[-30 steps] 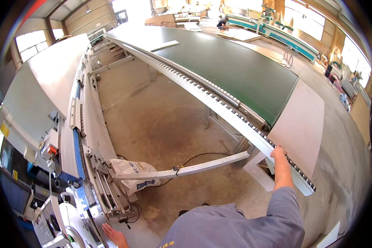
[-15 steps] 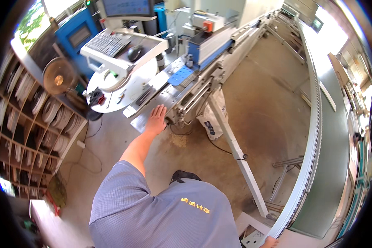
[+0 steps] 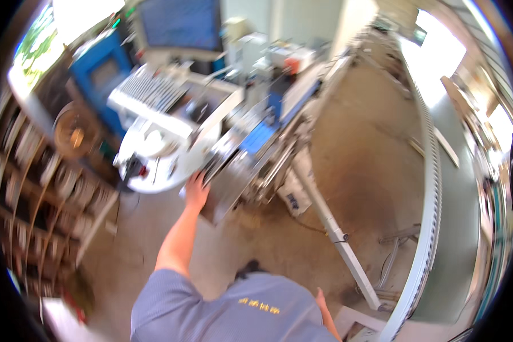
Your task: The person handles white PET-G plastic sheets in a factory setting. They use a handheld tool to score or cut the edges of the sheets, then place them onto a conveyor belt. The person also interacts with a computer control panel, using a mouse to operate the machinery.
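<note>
Left hand (image 3: 197, 191) lies flat with its fingers spread on the near edge of the grey metal machine bed (image 3: 229, 188), just beside the round white tabletop (image 3: 154, 171); it presses down and grips nothing. Half a second ago that hand was already on this edge, so the contact has held while my head has swung: the blue monitor (image 3: 179, 23) and the pale keyboard (image 3: 148, 91) now sit higher and nearer the middle of my view, and the whole picture is smeared by the turn. A second ago I was looking the other way, along the green conveyor, with my right hand on a pale board at its end. Only a sliver of my right arm (image 3: 325, 305) shows now at the lower edge, near the curved roller rail (image 3: 427, 228), and I cannot tell whether its hand is apart or together. I judge I am bracing on the machine bed while turning toward the controls.
</note>
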The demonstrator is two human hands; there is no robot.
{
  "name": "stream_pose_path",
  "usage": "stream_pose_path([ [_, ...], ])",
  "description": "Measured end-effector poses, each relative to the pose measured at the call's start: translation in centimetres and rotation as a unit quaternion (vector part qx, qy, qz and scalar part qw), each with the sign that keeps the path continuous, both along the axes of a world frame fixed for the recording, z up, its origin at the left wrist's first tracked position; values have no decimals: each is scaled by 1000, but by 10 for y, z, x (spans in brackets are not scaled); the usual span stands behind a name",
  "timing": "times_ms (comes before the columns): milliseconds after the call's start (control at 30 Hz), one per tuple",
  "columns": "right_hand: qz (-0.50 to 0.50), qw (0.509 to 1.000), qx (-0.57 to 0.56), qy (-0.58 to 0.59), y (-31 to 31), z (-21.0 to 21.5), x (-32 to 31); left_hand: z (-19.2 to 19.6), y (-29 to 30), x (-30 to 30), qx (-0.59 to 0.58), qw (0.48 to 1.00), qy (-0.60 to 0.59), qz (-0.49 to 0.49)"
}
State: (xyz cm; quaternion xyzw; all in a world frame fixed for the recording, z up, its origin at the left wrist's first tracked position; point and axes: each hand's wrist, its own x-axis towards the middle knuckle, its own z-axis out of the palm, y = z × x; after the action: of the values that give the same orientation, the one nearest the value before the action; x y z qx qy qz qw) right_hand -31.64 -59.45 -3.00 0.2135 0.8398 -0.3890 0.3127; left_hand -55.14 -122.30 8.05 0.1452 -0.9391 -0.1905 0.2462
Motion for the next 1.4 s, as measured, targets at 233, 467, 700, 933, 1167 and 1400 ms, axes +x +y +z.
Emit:
stream_pose_path([
  [233,-41,975,-219,-19,-66,-36,14,-8,-11,3,57,996,44,44],
  [467,-144,979,-144,21,-74,99,33,-19,-15,-11,194,971,63,126],
  [700,-133,942,-278,134,-58,98,-11,-6,103,-18,517,849,107,-31],
  [933,-183,817,-512,195,-19,177,-19,74,385,69,516,685,-296,-421],
  [1167,-323,757,-488,293,83,203,77,103,529,111,402,548,-455,-574],
  [1400,-380,790,-368,311,156,171,171,112,648,150,309,440,-537,-650],
])
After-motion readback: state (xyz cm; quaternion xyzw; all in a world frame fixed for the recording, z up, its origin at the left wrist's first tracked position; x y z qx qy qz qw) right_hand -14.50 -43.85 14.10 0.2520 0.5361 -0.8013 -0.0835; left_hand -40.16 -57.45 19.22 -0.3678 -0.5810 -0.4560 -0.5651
